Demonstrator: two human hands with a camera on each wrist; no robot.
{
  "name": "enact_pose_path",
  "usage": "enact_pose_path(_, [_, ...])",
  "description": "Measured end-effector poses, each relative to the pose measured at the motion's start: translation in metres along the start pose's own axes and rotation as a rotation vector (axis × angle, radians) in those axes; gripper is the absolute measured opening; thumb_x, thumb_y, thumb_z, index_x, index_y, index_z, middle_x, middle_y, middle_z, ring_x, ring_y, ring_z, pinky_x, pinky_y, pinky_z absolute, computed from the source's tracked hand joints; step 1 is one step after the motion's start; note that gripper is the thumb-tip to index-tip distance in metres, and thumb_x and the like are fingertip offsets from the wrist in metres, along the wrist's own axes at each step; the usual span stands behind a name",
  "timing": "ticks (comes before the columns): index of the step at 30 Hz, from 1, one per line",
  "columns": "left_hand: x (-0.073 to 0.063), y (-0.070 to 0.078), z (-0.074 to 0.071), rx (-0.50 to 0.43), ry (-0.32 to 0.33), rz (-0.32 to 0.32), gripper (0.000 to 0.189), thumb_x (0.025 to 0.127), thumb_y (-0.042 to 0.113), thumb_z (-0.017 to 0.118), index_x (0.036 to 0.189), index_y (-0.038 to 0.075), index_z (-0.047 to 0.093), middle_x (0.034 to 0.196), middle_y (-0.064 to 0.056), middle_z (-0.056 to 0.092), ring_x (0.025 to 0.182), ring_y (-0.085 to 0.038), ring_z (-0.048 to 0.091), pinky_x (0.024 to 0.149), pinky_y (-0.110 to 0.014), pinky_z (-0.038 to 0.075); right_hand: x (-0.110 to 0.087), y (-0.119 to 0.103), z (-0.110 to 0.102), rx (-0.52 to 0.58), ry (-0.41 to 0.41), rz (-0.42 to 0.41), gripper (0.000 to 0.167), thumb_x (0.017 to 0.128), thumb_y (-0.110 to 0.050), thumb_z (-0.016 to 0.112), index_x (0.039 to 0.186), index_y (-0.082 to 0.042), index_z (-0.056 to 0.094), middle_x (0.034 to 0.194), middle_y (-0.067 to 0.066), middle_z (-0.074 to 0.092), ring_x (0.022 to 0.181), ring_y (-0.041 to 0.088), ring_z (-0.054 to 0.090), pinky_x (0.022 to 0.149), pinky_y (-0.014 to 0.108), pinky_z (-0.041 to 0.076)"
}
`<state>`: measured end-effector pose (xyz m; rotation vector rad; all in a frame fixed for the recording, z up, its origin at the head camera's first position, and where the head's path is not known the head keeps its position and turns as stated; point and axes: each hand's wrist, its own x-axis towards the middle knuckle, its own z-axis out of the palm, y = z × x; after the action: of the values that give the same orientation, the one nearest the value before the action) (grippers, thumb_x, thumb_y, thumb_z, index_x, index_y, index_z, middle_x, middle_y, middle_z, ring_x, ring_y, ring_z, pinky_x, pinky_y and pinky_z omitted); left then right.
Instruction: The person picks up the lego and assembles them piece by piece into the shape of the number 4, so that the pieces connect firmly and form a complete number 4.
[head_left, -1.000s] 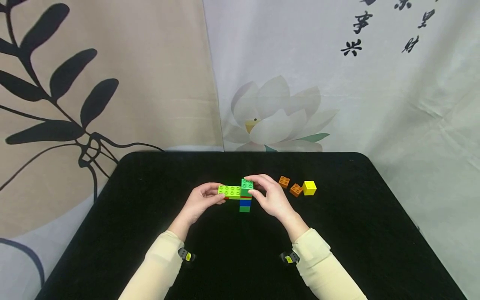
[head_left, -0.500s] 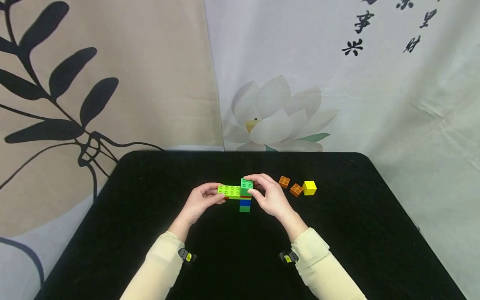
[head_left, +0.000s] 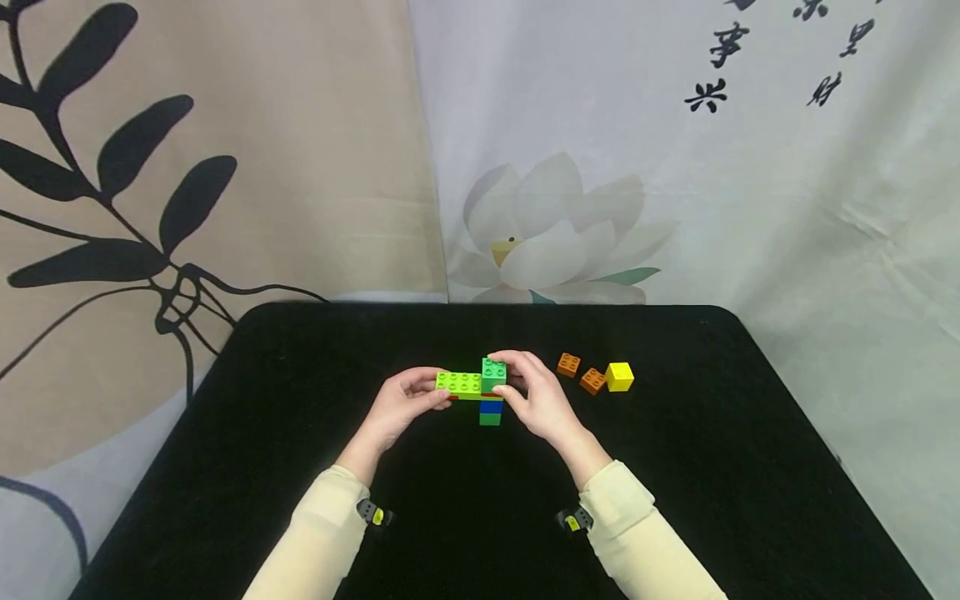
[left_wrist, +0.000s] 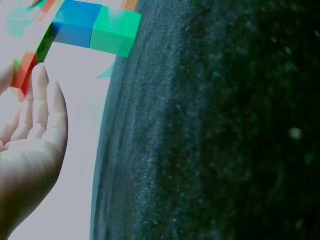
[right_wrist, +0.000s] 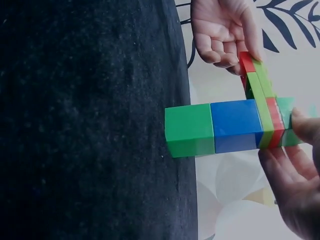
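A build of toy building bricks is held up between both hands above the black table. Its column runs from a green brick [right_wrist: 190, 131] at the bottom through a blue brick [right_wrist: 236, 126] to thin lime and red layers and an upper green brick [head_left: 493, 373]. From the column a lime studded plate [head_left: 459, 383] reaches out to the left, with a red piece [left_wrist: 24, 71] under its outer end. My left hand [head_left: 397, 407] pinches that outer end between thumb and fingers. My right hand [head_left: 543, 402] grips the upper green brick by its right side, thumb in front.
On the black table [head_left: 337, 350], to the right of my right hand, lie two orange bricks [head_left: 568, 364] and a yellow brick [head_left: 619, 377]. A printed cloth backdrop [head_left: 315, 150] hangs behind the table's far edge.
My right thumb has shifted slightly down and left on the upper green brick, and the right forearm a little to the left. The left hand and the loose bricks stay in place.
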<state>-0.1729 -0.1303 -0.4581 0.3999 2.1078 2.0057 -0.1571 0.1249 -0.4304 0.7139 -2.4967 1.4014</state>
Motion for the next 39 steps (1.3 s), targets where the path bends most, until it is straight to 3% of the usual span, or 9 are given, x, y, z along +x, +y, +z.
enact_pose_path(14, [0.001, 0.0, 0.0, -0.009, 0.007, -0.001, 0.037, 0.092, 0.013, 0.072, 0.123, -0.002, 0.062, 0.111, -0.017, 0.069, 0.093, -0.024, 0.07, 0.085, -0.032, 0.057, 0.0, 0.005, 0.001, 0.013, -0.011, 0.0, 0.045, 0.092, -0.006, 0.07, 0.133, -0.016, 0.055, 0.124, 0.004, 0.055, 0.109, 0.018, 0.061, 0.095, 0.031, 0.052])
enact_pose_path(21, [0.001, 0.0, 0.001, -0.002, 0.01, 0.007, 0.037, 0.091, 0.013, 0.073, 0.123, -0.002, 0.062, 0.11, -0.018, 0.069, 0.093, -0.025, 0.071, 0.085, -0.033, 0.057, -0.005, 0.009, -0.004, 0.053, -0.048, 0.042, 0.055, 0.093, -0.007, 0.069, 0.143, -0.017, 0.049, 0.129, 0.007, 0.057, 0.113, 0.021, 0.061, 0.095, 0.032, 0.052])
enact_pose_path(27, [0.001, -0.001, 0.0, -0.002, 0.007, 0.003, 0.037, 0.092, 0.014, 0.072, 0.123, -0.002, 0.062, 0.111, -0.018, 0.069, 0.093, -0.025, 0.071, 0.086, -0.033, 0.057, -0.012, 0.019, -0.016, 0.07, -0.089, 0.071, 0.053, 0.094, -0.006, 0.068, 0.143, -0.01, 0.049, 0.123, 0.01, 0.065, 0.109, 0.024, 0.064, 0.094, 0.04, 0.053])
enact_pose_path(39, [0.001, 0.001, 0.0, -0.026, -0.002, -0.001, 0.034, 0.093, 0.013, 0.071, 0.122, -0.001, 0.062, 0.112, -0.018, 0.068, 0.095, -0.025, 0.07, 0.086, -0.034, 0.057, -0.035, 0.037, -0.06, 0.008, -0.037, 0.196, 0.049, 0.092, -0.007, 0.07, 0.138, -0.006, 0.054, 0.115, 0.009, 0.069, 0.105, 0.025, 0.066, 0.093, 0.043, 0.053])
